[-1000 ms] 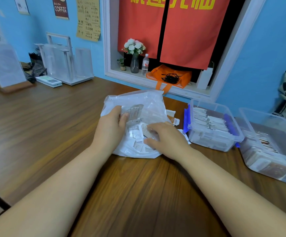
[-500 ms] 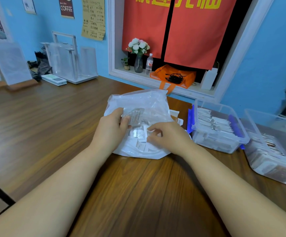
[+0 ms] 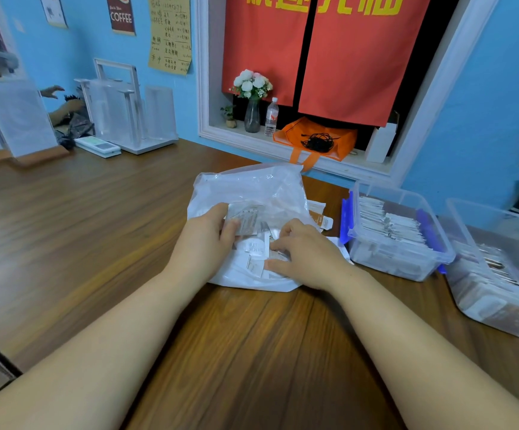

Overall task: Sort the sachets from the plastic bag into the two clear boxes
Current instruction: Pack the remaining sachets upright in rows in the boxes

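picking step. left hand (image 3: 202, 243) pinches pale paper sachets (image 3: 247, 220) over crumpled clear plastic bag (image 3: 252, 187); right hand (image 3: 301, 256) rummages inside, grip unclear. next: drop sorted into clear plastic boxes (image 3: 385, 257), 3 o'clock.

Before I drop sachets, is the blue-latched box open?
Open: the blue-latched box has no lid; its sachets show from above.

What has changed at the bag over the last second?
The right hand drew its fingers in from lying flat over the sachets to curling among them; whether it pinches one is unclear. The left hand still grips a sachet at the mouth of the plastic bag. The bag, nearer clear box and farther clear box have not moved.
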Demonstrator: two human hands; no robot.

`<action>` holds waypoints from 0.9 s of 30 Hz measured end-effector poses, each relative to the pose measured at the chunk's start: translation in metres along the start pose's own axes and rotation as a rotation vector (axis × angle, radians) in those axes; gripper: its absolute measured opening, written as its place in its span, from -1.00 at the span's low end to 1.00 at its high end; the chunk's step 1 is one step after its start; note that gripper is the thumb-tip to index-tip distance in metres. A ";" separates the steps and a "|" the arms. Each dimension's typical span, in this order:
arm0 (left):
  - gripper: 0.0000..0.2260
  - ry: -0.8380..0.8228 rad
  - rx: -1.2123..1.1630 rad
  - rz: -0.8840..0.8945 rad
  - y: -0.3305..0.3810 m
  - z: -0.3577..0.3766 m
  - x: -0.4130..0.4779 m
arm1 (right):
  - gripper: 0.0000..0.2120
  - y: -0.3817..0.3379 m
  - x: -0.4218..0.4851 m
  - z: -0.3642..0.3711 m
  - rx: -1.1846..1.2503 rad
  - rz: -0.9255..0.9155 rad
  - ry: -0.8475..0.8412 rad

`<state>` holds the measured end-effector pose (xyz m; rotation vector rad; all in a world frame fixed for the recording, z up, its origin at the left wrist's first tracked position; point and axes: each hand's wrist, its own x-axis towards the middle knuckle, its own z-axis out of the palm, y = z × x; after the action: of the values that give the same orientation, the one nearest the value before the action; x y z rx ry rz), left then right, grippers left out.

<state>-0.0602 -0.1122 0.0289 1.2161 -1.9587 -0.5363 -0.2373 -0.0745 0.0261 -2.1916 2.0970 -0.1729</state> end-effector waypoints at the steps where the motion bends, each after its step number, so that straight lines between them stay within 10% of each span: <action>1: -0.74 0.001 0.002 -0.001 0.000 0.000 0.000 | -0.54 0.001 -0.002 0.000 0.029 -0.022 0.017; 17: -0.83 -0.026 -0.055 -0.014 0.000 -0.003 -0.002 | -0.84 0.009 -0.011 -0.011 0.017 -0.239 0.153; 27: -0.79 -0.025 -0.068 0.003 0.005 -0.004 -0.004 | -0.75 0.018 -0.007 -0.010 0.685 -0.053 0.309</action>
<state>-0.0591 -0.1065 0.0334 1.1692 -1.9471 -0.6134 -0.2565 -0.0684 0.0336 -1.8668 1.7227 -1.1097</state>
